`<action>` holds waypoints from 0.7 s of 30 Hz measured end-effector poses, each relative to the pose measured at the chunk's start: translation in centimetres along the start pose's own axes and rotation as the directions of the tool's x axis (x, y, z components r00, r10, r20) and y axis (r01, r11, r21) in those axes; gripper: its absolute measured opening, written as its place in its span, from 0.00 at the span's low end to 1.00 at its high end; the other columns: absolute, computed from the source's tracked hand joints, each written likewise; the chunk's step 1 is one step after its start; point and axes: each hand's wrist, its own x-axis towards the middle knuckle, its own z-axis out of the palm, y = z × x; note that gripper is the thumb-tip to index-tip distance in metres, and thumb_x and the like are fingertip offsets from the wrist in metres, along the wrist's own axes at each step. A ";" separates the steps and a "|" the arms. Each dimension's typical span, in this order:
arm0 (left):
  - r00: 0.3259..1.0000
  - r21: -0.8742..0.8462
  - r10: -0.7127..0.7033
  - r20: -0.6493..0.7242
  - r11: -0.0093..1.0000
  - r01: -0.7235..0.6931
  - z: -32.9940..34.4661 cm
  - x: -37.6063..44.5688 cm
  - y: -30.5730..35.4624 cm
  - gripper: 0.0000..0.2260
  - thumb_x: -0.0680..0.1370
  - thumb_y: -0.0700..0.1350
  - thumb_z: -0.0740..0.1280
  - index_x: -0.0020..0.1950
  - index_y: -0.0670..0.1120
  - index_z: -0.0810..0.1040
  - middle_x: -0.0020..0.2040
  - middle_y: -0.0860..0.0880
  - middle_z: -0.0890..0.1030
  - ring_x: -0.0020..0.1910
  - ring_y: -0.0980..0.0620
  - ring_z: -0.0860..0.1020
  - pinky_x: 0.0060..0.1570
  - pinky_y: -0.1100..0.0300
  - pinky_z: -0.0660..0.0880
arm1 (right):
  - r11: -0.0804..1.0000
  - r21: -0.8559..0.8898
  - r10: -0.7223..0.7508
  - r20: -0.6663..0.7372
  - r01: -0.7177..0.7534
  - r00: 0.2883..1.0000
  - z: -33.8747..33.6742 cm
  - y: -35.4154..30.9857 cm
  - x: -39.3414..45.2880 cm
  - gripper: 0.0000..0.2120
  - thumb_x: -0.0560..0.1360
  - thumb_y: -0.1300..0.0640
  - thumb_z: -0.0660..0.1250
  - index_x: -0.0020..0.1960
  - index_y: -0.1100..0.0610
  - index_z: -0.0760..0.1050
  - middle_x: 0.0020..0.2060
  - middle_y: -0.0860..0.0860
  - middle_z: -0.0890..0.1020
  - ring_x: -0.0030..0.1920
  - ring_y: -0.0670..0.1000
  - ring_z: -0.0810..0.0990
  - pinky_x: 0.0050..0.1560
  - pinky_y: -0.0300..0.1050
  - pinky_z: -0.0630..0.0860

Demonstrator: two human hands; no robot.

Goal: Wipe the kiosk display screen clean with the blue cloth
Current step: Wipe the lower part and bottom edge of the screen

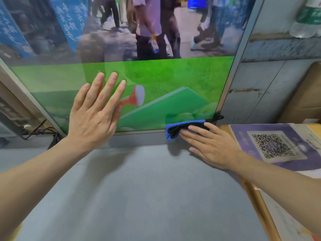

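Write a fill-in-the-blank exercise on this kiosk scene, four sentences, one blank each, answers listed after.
1. The blue cloth is pressed under the fingers of the ____ hand.
2. The cloth sits at the lower ____ corner of the display screen.
3. The left hand is held with its fingers ____ in front of the screen.
4. The purple sheet to the right of the kiosk bears a printed ____ code.

Missing words: right; right; straight; QR

Your left hand (94, 117) lies flat against the display screen (173, 80) while your right hand (211, 145) presses the blue cloth (169, 131) at its bottom edge.
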 end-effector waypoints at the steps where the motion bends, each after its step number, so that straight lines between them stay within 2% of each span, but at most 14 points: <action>1: 1.000 -0.001 0.004 -0.011 1.000 -0.004 0.2 -0.1 -0.1 0.26 0.83 0.47 0.61 0.80 0.47 0.58 0.81 0.50 0.52 0.79 0.48 0.53 0.75 0.50 0.54 | 1.000 0.006 -0.016 0.010 0.016 1.000 0.0 -0.1 0.2 0.25 0.84 0.46 0.55 0.79 0.53 0.61 0.77 0.45 0.61 0.78 0.45 0.57 0.78 0.47 0.48; 7: 0.998 -0.003 0.018 -0.060 1.000 -0.018 0.9 -0.1 -0.4 0.27 0.82 0.48 0.61 0.80 0.48 0.58 0.81 0.52 0.52 0.79 0.50 0.53 0.74 0.53 0.52 | 1.000 -0.002 -0.015 -0.040 0.015 0.999 -1.1 0.8 2.1 0.23 0.85 0.47 0.54 0.79 0.53 0.62 0.77 0.44 0.62 0.77 0.45 0.58 0.78 0.46 0.50; 10: 0.996 0.001 0.039 -0.077 0.999 -0.039 0.9 0.0 -0.8 0.27 0.82 0.49 0.62 0.80 0.49 0.59 0.81 0.52 0.53 0.79 0.50 0.54 0.73 0.53 0.53 | 0.998 -0.029 0.051 -0.113 -0.055 0.992 -1.6 0.4 4.4 0.26 0.84 0.47 0.59 0.79 0.53 0.60 0.78 0.45 0.61 0.78 0.46 0.58 0.78 0.48 0.51; 14: 0.995 -0.005 0.056 -0.081 0.998 -0.056 0.8 0.1 -1.0 0.27 0.82 0.49 0.62 0.80 0.49 0.59 0.81 0.52 0.54 0.79 0.51 0.55 0.72 0.52 0.56 | 0.989 -0.048 0.132 -0.142 -0.140 0.981 -1.4 -1.2 6.0 0.28 0.83 0.46 0.59 0.80 0.53 0.59 0.79 0.45 0.57 0.79 0.46 0.55 0.79 0.49 0.48; 21: 0.991 -0.017 0.099 -0.095 0.995 -0.101 0.2 0.3 -1.5 0.27 0.82 0.49 0.63 0.79 0.50 0.60 0.80 0.52 0.56 0.78 0.50 0.58 0.69 0.53 0.62 | 0.998 0.055 -0.018 -0.020 0.019 1.000 -0.4 -3.7 5.8 0.24 0.85 0.47 0.56 0.78 0.54 0.62 0.77 0.45 0.63 0.78 0.46 0.57 0.79 0.48 0.49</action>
